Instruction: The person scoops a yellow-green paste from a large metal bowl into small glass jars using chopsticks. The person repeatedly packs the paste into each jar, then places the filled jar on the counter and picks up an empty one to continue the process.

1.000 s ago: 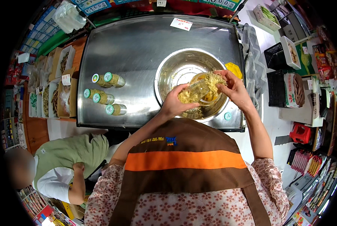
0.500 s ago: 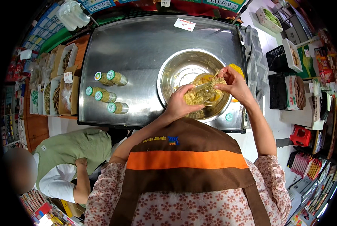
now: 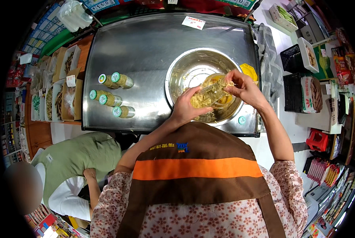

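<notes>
My left hand (image 3: 185, 105) is wrapped round a clear glass jar (image 3: 206, 96), tilted over a wide steel bowl (image 3: 180, 68), with yellow-green shredded food inside it. At the jar's mouth, my right hand (image 3: 245, 89) pinches a clump of the same shreds (image 3: 229, 83) between thumb and fingers. Beneath the jar, a smaller yellowish round container (image 3: 224, 104) sits in the bowl, partly hidden by jar and hands. Scraps of the food cling to the bowl's inner wall. A loose green-and-white jar lid (image 3: 241, 119) lies beside the bowl, near my right wrist.
Several filled jars with green lids (image 3: 124, 80) lie on the left of the steel table (image 3: 145, 43). Right of the bowl is a yellow object (image 3: 249, 72). A white paper sign (image 3: 193, 22) lies at the back. Someone in a green apron (image 3: 80, 160) is at lower left.
The jar now shows more shredded food along its side. My right hand has shifted slightly at its mouth. The person at left has leaned a little further right.
</notes>
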A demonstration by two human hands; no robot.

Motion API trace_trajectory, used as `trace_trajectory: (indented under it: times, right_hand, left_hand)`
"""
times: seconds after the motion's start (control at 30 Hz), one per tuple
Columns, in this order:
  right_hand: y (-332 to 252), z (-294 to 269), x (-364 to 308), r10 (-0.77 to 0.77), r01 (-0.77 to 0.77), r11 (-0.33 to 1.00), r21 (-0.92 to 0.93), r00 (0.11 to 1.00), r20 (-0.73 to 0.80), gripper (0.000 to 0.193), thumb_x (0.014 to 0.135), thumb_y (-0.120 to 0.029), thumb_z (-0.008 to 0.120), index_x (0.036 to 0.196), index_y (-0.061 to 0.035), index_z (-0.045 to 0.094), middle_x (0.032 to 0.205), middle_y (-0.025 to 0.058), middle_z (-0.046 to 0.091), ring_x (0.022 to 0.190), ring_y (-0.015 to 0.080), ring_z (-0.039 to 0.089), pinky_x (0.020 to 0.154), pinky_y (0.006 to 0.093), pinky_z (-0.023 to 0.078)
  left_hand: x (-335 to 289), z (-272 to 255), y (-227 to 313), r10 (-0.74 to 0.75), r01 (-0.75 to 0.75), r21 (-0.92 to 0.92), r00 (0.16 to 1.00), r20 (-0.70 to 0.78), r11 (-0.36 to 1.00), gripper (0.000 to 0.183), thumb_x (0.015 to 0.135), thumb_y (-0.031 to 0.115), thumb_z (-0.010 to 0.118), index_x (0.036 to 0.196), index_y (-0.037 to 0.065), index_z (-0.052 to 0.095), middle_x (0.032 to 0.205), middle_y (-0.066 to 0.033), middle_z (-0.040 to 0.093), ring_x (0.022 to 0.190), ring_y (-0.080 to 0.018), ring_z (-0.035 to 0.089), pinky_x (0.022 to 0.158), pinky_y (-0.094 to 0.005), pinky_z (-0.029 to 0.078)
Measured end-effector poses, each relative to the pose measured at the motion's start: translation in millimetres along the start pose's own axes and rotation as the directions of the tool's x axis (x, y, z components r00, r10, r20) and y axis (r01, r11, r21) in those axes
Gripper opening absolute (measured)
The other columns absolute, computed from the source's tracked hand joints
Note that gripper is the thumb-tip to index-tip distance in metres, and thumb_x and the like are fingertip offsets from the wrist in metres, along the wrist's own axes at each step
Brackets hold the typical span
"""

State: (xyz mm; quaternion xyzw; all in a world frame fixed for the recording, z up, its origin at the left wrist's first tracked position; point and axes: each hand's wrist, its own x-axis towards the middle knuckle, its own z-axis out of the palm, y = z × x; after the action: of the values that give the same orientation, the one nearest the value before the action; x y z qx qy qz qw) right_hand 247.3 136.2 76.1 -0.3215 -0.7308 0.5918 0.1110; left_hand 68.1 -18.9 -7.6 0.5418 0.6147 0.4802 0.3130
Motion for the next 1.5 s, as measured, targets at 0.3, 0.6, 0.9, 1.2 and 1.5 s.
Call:
trace_trajectory:
  times: [0.3, 0.6, 0.9, 1.2, 1.5]
  right_hand:
    - [0, 12, -2, -0.117, 0.135, 0.903, -0.407, 0.991, 0.067, 0.011, 0.081, -0.003, 0.067, 0.085, 0.0060, 0.062, 0.087, 0.0079, 0.060, 0.082, 0.0144, 0.057, 0.069, 0.0257, 0.045]
    - [-13, 9, -8, -0.016, 0.022, 0.993, -0.118, 0.999, 0.052, 0.040, 0.096, -0.022, 0.050, 0.130, -0.0021, 0.040, 0.099, 0.0126, 0.067, 0.100, 0.0170, 0.061, 0.088, 0.0318, 0.045]
    - [-17, -1, 7, -0.053, 0.084, 0.984, 0.157, 0.980, -0.191, 0.032, 0.097, -0.024, 0.049, 0.117, -0.0009, 0.059, 0.092, 0.0050, 0.067, 0.078, 0.0099, 0.059, 0.077, 0.0226, 0.045]
    - [73, 3, 15, -0.193, -0.187, 0.782, -0.594, 0.834, -0.517, 0.045, 0.077, -0.038, 0.072, 0.097, 0.0019, 0.066, 0.076, 0.0149, 0.060, 0.069, 0.0261, 0.059, 0.065, 0.0344, 0.047]
    - [76, 33, 28, -0.326, 0.088, 0.858, -0.507, 0.855, -0.404, 0.017, 0.079, -0.014, 0.070, 0.085, 0.0007, 0.064, 0.072, 0.0145, 0.055, 0.066, 0.0303, 0.058, 0.059, 0.0358, 0.046]
  left_hand:
    - [-2, -3, 5, -0.030, 0.027, 0.036, 0.997, 0.064, 0.999, 0.071, 0.064, 0.026, 0.086, 0.120, -0.001, 0.052, 0.113, -0.0136, 0.058, 0.109, -0.0211, 0.055, 0.094, -0.0315, 0.043]
    - [0, -5, -3, -0.094, 0.095, -0.051, 0.995, 0.013, 0.994, 0.072, 0.064, 0.028, 0.086, 0.119, -0.003, 0.052, 0.113, -0.0138, 0.057, 0.108, -0.0199, 0.054, 0.094, -0.0315, 0.043]
    - [2, -7, -2, -0.155, 0.161, -0.343, 0.987, 0.046, 0.925, 0.063, 0.066, 0.018, 0.084, 0.115, -0.002, 0.050, 0.104, -0.0086, 0.059, 0.095, -0.0137, 0.058, 0.084, -0.0264, 0.048]
    - [-25, -14, -38, -0.290, 0.300, -0.385, 0.953, 0.087, 0.873, 0.071, 0.068, 0.021, 0.083, 0.123, -0.003, 0.045, 0.112, -0.0131, 0.056, 0.104, -0.0173, 0.055, 0.090, -0.0296, 0.045]
    - [-21, -32, -10, -0.234, 0.263, -0.560, 0.964, 0.125, 0.785, 0.069, 0.071, 0.009, 0.079, 0.126, -0.004, 0.042, 0.116, -0.0102, 0.055, 0.106, -0.0150, 0.054, 0.093, -0.0277, 0.045]
